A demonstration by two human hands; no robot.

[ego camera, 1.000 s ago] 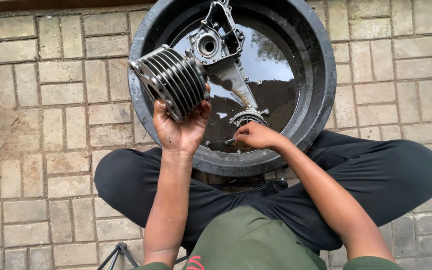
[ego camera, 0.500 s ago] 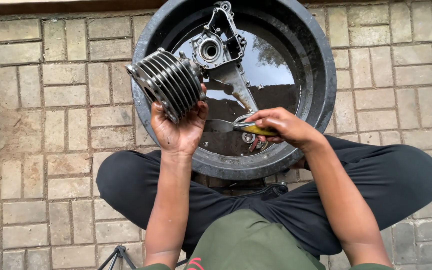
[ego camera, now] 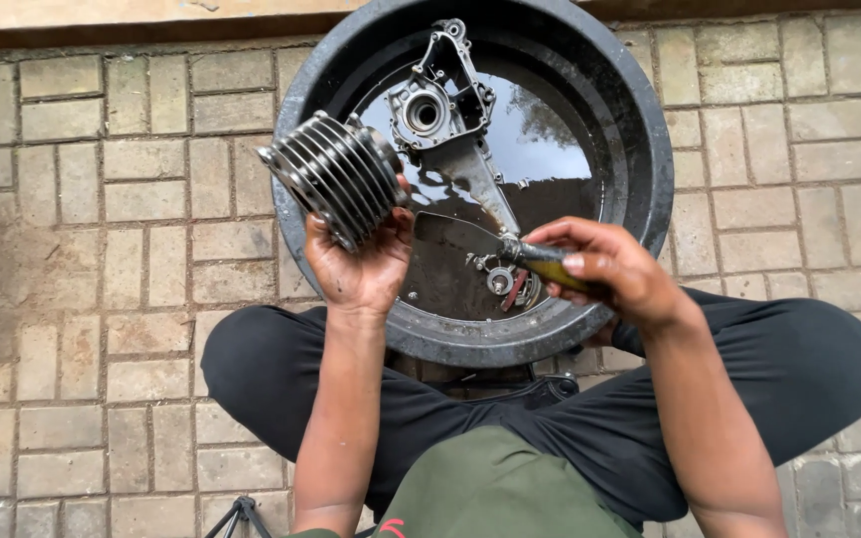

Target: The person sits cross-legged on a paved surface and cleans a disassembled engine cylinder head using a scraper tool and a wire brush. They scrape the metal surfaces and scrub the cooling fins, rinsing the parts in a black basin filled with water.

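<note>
The person wears black trousers [ego camera: 809, 379] and an olive-green top [ego camera: 495, 488] with a small red mark near its lower edge. Both forearms are bare, with no sleeves, and the 2 hands carry no gloves, rings or watch.

Left hand [ego camera: 356, 264] raised, fingers curled in a grip; right hand [ego camera: 610, 269] clenched, forearm angled inward.

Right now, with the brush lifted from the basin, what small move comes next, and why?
Probably bring the wet brush in the right hand across to the finned cylinder that the left hand holds up over the basin; the bristles already point at it, a short gap away.
</note>
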